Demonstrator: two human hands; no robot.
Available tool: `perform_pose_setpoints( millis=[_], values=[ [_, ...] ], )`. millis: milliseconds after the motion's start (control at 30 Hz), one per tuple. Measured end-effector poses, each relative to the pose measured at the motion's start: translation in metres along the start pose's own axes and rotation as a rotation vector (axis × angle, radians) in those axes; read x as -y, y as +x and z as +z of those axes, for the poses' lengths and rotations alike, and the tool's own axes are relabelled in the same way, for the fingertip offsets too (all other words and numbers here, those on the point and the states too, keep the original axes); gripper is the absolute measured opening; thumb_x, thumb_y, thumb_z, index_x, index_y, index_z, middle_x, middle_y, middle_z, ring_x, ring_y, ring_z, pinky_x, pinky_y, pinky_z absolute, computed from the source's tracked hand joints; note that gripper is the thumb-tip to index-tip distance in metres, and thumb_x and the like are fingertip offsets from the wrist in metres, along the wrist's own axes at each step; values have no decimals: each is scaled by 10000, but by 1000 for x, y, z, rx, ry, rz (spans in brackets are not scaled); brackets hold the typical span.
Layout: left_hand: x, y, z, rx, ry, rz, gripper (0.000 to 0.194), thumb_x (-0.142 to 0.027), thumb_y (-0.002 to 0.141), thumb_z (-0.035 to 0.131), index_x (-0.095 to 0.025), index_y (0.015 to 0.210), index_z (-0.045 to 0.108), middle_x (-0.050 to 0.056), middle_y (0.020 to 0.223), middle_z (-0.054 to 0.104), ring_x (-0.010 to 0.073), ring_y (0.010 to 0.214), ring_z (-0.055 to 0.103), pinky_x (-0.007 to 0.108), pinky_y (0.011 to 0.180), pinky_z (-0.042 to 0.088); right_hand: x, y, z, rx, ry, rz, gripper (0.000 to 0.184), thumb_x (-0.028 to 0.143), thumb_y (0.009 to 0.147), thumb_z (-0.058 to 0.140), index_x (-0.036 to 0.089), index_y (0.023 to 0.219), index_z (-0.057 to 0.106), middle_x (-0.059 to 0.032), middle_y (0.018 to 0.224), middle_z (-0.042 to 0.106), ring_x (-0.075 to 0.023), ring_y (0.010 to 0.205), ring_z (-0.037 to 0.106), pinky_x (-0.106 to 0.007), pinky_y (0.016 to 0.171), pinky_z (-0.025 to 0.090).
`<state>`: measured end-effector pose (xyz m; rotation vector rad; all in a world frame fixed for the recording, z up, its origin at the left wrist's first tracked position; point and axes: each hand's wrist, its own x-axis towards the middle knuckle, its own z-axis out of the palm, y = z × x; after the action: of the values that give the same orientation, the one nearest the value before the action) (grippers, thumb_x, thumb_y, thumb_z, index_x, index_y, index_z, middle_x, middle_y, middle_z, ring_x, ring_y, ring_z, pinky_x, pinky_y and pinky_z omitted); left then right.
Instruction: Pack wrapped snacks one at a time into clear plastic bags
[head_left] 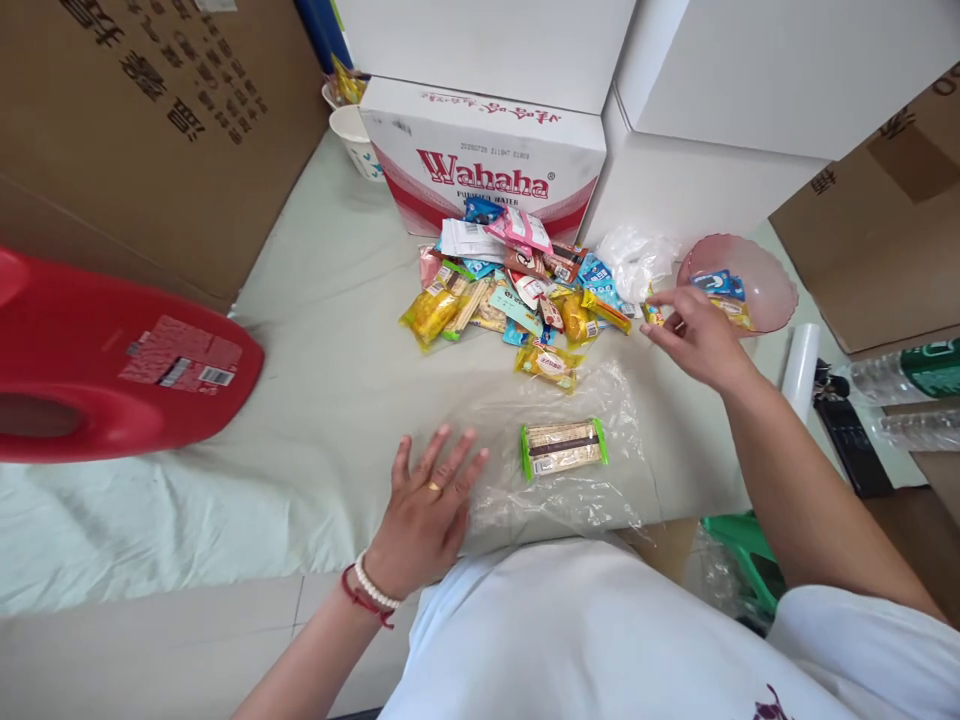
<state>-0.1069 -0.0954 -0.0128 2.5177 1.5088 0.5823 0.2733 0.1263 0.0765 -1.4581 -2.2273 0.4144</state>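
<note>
Your right hand (694,335) is at the near-left side of the pink bowl (776,285), thumb and fingertips brought together on a small yellow packet (653,312); your left hand (424,500) lies palm down near the front edge of the bench (322,300), fingers spread apart and gripping nothing, with a gold ring (434,487) on one finger and a pale beaded bracelet (373,585) beside a red cord at the wrist; just right of that hand, a clear plastic bag (630,480) is spread flat, and on it lies a green-ended packet (564,447), lengthwise from left to right and apart from both hands; beyond the bag, a snack pile (517,290) is heaped against the front of the Wahaha carton (487,165), its wrappers blue, pink, white, brown and yellow; one yellow-wrapped snack (549,364) lies at the near edge of that heap, close to the bag; crumpled clear plastic (637,262) sits between the pile and the bowl, which holds a blue packet (721,285) and something yellow; to the right of the bowl are a white roll (800,370), a flat black object (851,450) and clear bottles (874,380); far to your left stands a red container (150,350), with a brown box (172,130) behind it and a paper cup (356,140) beside the carton.
</note>
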Motion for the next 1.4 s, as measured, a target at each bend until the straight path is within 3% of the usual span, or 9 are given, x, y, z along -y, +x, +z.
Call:
perform_pose_setpoints(
  millis=[100,233,400,567,700,933,1100,1233,1400],
  values=[
    [-7,-11,-6,143,-168,129,939,-90,714,493,-224,1612,254,122,1594,481,312,1571,276,655,1270,25,35,-55,-1,231,89,-240,254,416,993,597,218,1131,675,-75,987,681,-192,820,620,-347,786,532],
    [-7,-22,2,225,-241,118,805,-180,764,542,-159,1546,348,184,1593,464,334,1540,343,654,1267,46,46,-156,15,470,79,-392,706,491,887,746,213,1484,493,-173,1421,576,-308,1276,538,-464,1034,514],
    [0,-22,19,105,-228,52,301,-281,946,576,-244,1238,634,105,1401,671,281,1403,541,600,1273,112,20,-221,53,363,69,-350,477,213,989,598,251,1459,528,-141,1428,609,-280,1316,549,-528,1123,439],
    [2,-2,16,-9,-349,-114,169,-241,979,530,-247,965,698,37,1141,777,245,1302,608,567,1199,335,12,-184,44,377,419,-135,182,258,1022,542,235,1107,701,-56,978,740,-178,884,678,-327,822,542],
    [8,20,17,-151,-382,-265,132,-291,942,613,-238,840,678,40,1088,762,254,1302,570,494,1112,456,8,-132,30,363,566,173,305,482,971,609,199,949,723,-37,867,704,-167,799,638,-281,738,499],
    [32,41,15,-434,-168,-728,260,-355,850,689,-191,1049,654,115,1191,643,290,1188,579,518,1039,492,-10,-88,65,428,338,375,398,560,868,598,181,826,710,22,636,584,-125,579,470,-245,550,350],
    [-19,40,-37,-817,87,-526,165,-159,884,626,-211,1034,671,110,1096,651,286,1109,611,499,973,503,-12,-82,61,416,105,281,269,452,860,616,207,944,690,7,718,656,-156,613,561,-264,581,416],
    [-71,58,-36,-352,-34,38,350,-105,885,565,-263,1182,665,58,1114,748,199,898,673,366,781,539,5,-55,51,168,-51,57,297,359,904,608,188,1139,667,-94,988,708,-234,827,632,-349,737,492],
    [-83,91,19,143,70,1,492,-48,899,460,-176,1338,641,91,1402,675,221,994,720,368,767,579,57,-16,79,323,-78,-426,233,230,1006,485,199,1119,686,-112,1144,702,-249,1076,606,-342,853,475]
  ],
)
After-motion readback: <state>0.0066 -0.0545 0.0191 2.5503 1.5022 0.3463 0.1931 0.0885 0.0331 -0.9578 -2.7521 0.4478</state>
